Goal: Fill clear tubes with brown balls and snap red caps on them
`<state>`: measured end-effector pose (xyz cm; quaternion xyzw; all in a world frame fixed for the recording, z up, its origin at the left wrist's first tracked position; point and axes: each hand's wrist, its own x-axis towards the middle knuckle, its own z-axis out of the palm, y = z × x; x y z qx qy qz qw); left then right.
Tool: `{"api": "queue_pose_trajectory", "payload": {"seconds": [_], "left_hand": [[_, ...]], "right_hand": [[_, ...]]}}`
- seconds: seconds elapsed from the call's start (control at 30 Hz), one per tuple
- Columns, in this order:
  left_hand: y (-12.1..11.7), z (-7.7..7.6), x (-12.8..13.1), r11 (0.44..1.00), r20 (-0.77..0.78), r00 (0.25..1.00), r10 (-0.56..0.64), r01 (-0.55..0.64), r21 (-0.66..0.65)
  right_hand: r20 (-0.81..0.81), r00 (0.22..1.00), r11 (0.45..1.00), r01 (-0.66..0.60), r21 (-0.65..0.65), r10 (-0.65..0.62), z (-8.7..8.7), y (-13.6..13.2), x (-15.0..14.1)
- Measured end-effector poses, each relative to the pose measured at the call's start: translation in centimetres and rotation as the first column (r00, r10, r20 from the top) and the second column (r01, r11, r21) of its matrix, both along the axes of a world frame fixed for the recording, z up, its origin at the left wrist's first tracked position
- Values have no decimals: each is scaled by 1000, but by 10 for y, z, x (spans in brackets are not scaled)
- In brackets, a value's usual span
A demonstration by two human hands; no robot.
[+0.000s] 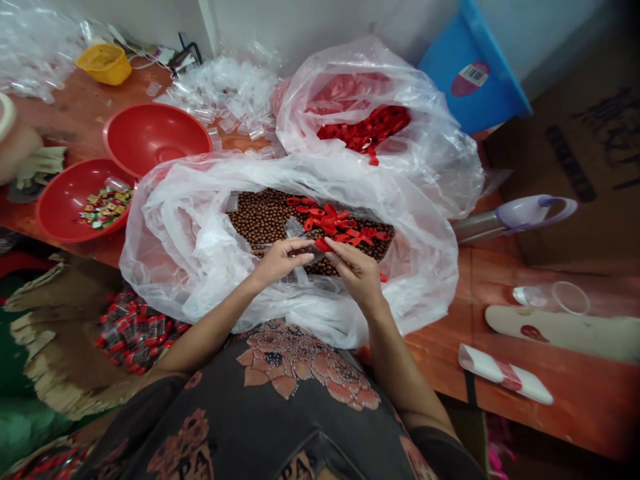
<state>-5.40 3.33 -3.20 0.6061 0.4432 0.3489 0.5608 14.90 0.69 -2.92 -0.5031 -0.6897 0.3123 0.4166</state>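
Observation:
A large clear plastic bag [295,293] lies open in front of me, filled with small brown balls [265,217]. Several flat red plastic pieces [340,227] rest on top of the balls. My left hand [280,261] pinches a small clear plastic packet [300,240] above the bag. My right hand [353,270] pinches a red plastic piece [323,245] against the packet's edge. Behind them, a second clear bag [430,167] holds a heap of similar red pieces [365,127].
Two red bowls stand on the orange wooden table [490,320], one [83,203] holding colourful wrapped sweets, the other [157,137] behind it. Loose small clear packets [223,93] lie at the back. A blue bin [473,70] and cardboard box [575,147] stand right; packaged red items [135,333] lie left.

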Motion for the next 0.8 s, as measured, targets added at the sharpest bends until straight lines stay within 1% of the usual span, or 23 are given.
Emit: {"api": "queue_pose_trajectory", "payload": {"seconds": [0.07, 0.13, 0.2, 0.3, 0.37, 0.4, 0.47, 0.53, 0.6, 0.67, 0.73, 0.8], "left_hand": [[-1, 4, 0, 1000, 1, 1000, -5, 5, 3], [-1, 6, 1, 1000, -2, 1000, -10, 10, 1], [-2, 7, 1, 1000, -14, 1000, -15, 15, 6], [-3, 7, 1, 999, -34, 999, -23, 24, 21], [-4, 7, 1, 1000, -34, 999, -22, 23, 21], [-5, 6, 2, 1000, -20, 1000, -23, 23, 11], [-6, 5, 2, 998, 61, 998, -33, 35, -47], [-6, 4, 4, 989, 180, 983, -26, 52, -138], [-7, 4, 5, 969, 283, 959, 10, 61, -240], [-7, 5, 5, 943, 347, 936, 59, 61, -326], [-8, 8, 5, 920, 391, 917, 82, 81, -383], [-9, 12, 4, 907, 411, 909, 68, 116, -406]], "right_hand": [[-52, 995, 995, 82, -53, -85, 1, 0, 1], [-137, 978, 979, 136, -154, -157, 1, 0, 2], [-227, 963, 965, 90, -248, -148, 3, 0, 3], [-315, 946, 953, -24, -302, -76, 7, 0, 6], [-309, 950, 949, -67, -307, -33, 11, 0, 8], [-282, 959, 953, -78, -293, -9, 12, 0, 10], [-202, 979, 969, -78, -236, 29, 14, -1, 12], [-176, 984, 978, -67, -200, 31, 14, -1, 14], [-225, 974, 972, -65, -227, 13, 12, -1, 15], [-297, 955, 963, -64, -261, -17, 9, 0, 14], [-360, 932, 959, -65, -277, -41, 7, 2, 13], [-404, 913, 950, -74, -303, -58, 7, 3, 12]]}}
